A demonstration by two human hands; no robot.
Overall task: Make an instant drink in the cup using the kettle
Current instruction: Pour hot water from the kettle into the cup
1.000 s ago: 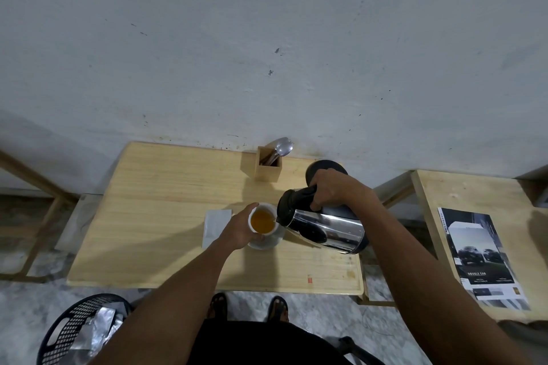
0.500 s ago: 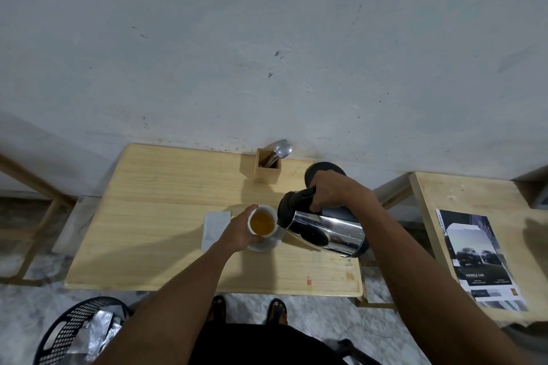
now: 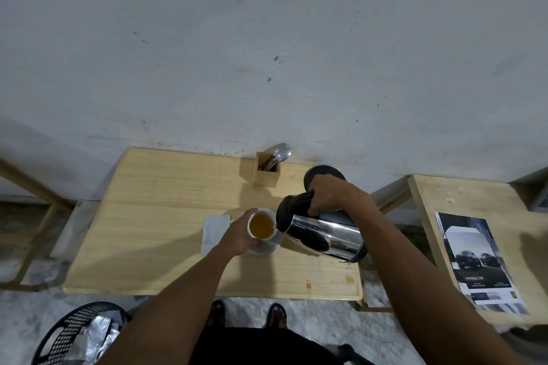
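A: Start at the left. What's that flat white thing on the table [image 3: 154, 216]?

B: A sachet [image 3: 214, 231], lying just beside the saucer [image 3: 267, 248], close at hand for the mix, I'd guess. Whether it is torn open I cannot tell.

A: And the left hand [image 3: 237, 235]?

B: Wrapped round the cup [image 3: 262, 226], fingers closed on its near side. The cup sits on the saucer at mid-table; the hold likely keeps it from sliding under the stream.

A: The cup has something in it?

B: Amber liquid, fairly near the rim. So the pour looks well along.

A: Then the kettle [image 3: 323, 238].

B: Tilted hard toward the cup, spout right at the rim, so little can splash. The right hand [image 3: 329, 197] is clamped on the black handle from above, which gives control over the tilt.

A: And behind?

B: A spoon [image 3: 281, 152] stands in a wooden holder [image 3: 267, 175] by the wall, within reach for stirring. The kettle's base [image 3: 321, 172] sits at the back right, partly hidden by the hand.

A: The risk?

B: Overfilling, I'd judge.
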